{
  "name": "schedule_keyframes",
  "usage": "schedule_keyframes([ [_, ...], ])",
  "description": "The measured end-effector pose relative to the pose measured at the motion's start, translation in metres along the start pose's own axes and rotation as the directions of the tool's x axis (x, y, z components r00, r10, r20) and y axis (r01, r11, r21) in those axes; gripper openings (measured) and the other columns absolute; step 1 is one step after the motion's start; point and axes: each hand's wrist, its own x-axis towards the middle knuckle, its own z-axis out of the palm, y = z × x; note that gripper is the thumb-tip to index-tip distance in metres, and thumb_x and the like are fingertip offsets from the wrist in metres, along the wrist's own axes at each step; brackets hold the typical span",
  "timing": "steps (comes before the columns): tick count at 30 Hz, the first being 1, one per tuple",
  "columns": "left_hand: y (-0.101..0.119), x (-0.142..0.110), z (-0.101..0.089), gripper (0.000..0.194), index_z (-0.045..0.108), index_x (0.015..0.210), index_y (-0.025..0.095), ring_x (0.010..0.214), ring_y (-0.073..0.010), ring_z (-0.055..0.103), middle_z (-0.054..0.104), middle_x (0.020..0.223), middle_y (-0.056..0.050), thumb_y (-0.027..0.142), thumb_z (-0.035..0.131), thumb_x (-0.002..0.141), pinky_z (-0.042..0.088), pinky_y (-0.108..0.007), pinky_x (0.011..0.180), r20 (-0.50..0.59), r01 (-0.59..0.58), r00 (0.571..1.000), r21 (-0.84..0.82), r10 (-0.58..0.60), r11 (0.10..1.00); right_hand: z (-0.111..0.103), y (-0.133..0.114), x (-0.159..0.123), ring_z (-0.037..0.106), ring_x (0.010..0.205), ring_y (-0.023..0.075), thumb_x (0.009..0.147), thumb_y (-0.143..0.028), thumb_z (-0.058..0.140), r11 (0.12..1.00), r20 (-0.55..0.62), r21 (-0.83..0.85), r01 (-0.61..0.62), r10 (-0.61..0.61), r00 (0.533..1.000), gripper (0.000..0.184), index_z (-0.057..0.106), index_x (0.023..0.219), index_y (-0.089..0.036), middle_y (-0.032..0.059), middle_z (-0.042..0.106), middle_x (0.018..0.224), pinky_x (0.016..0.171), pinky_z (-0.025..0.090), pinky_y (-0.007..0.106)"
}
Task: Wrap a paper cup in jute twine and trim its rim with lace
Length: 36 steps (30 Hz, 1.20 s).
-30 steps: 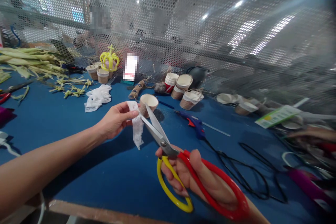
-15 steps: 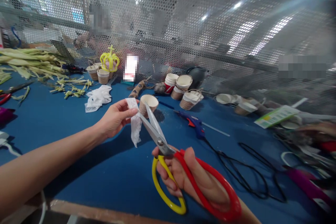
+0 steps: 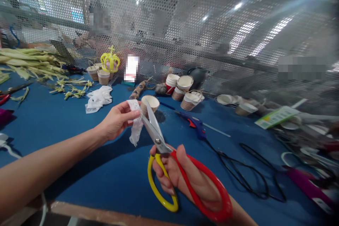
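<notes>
My left hand (image 3: pixel 116 120) pinches a short strip of white lace ribbon (image 3: pixel 136 130) between thumb and fingers, its lower end hanging free. In my right hand (image 3: pixel 177 176) is a pair of scissors (image 3: pixel 156 137) with one red and one yellow handle. The blades are parted and point up toward the lace, one blade close to its right edge; I cannot tell whether they touch. Just behind the blade tips stands a small twine-wrapped paper cup (image 3: pixel 150 103), partly covered by them. A crumpled heap of white lace (image 3: pixel 99 98) lies left of it on the blue table.
A blue glue gun (image 3: pixel 194 123) with a black cord (image 3: pixel 246 173) lies to the right. Behind are more small cups (image 3: pixel 192 99), a twine bundle (image 3: pixel 137 90) and a yellow crown-shaped piece (image 3: pixel 110 60). Dried leaves (image 3: pixel 29 60) cover the far left. A perforated metal screen (image 3: pixel 159 24) closes the back.
The scissors and my right hand have shifted slightly left and up, nearer the lace. The lace's hanging end has swung a little left. My left hand stays nearly still.
</notes>
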Motion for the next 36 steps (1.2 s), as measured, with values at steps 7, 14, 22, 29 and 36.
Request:
schedule_keyframes([
  [7,0.000,0.001,-0.003,0.033,0.066,0.091,0.017,0.063,-0.0091,0.062,0.069,0.074,0.001,0.011,0.075,0.060,0.047,-0.017,0.056,0.034,-0.001,0.999,0.016,0.001,1.000,0.005,0.000,-0.003,0.039,0.048,0.0065,0.069,-0.069,0.051,0.999,-0.025,-0.035,0.022,-0.023,0.999,0.056,0.045,0.094,-0.019,-0.0025,0.048,0.066,0.044,0.026,0.021],
  [14,-0.002,0.000,-0.002,0.037,0.064,0.094,0.016,0.067,-0.0095,0.063,0.069,0.075,0.000,0.008,0.074,0.059,0.049,-0.017,0.061,0.073,-0.005,0.997,-0.007,0.005,1.000,0.007,0.002,-0.005,0.036,0.048,0.0055,0.071,-0.068,0.049,1.000,-0.011,0.010,0.016,-0.015,1.000,0.057,0.047,0.098,-0.019,-0.0025,0.047,0.066,0.043,0.023,0.020],
  [22,-0.008,0.000,-0.004,0.039,0.063,0.100,0.017,0.072,-0.0092,0.063,0.070,0.083,-0.001,0.008,0.071,0.063,0.049,-0.017,0.066,0.117,-0.034,0.993,-0.009,0.035,0.999,0.013,0.007,-0.001,0.030,0.043,0.0030,0.070,-0.069,0.051,0.995,-0.025,0.096,0.015,-0.013,1.000,0.056,0.048,0.094,-0.018,-0.0042,0.045,0.062,0.038,0.018,0.017],
  [29,-0.009,-0.003,-0.001,0.043,0.062,0.103,0.020,0.074,-0.0097,0.063,0.069,0.086,0.000,0.008,0.072,0.063,0.049,-0.018,0.068,0.116,-0.032,0.993,-0.038,0.037,0.999,0.016,0.013,0.003,0.027,0.042,0.0026,0.072,-0.069,0.047,0.990,-0.047,0.140,0.026,-0.019,0.999,0.056,0.050,0.095,-0.018,-0.0047,0.043,0.061,0.036,0.016,0.016],
  [36,-0.010,-0.004,0.002,0.048,0.060,0.108,0.023,0.075,-0.0090,0.063,0.069,0.088,0.000,0.008,0.072,0.064,0.049,-0.016,0.067,0.125,-0.031,0.991,-0.054,0.037,0.998,0.016,0.013,0.005,0.024,0.040,0.0022,0.070,-0.071,0.046,0.983,-0.030,0.185,0.014,-0.009,1.000,0.058,0.050,0.093,-0.017,-0.0053,0.043,0.059,0.035,0.015,0.015],
])
